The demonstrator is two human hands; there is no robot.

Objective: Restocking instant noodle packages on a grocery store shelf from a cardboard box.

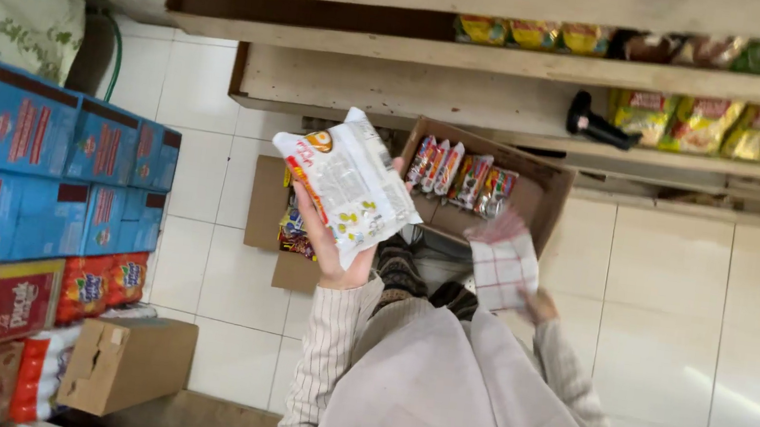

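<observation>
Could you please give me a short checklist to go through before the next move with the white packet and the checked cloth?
1. Left hand has a hold on the white snack packet: ok, fingers sit under it.
2. Right hand holds the checked cloth: ok.
3. Packet surface wiped clean: cannot tell, too small to judge.
4. Open cardboard box has room: ok, its right part is bare beside the row of small packets.
5. Wooden shelf above the box free of goods at its left: ok.
6. Black handheld device clear of the hands: ok, it lies on the shelf, apart.
</observation>
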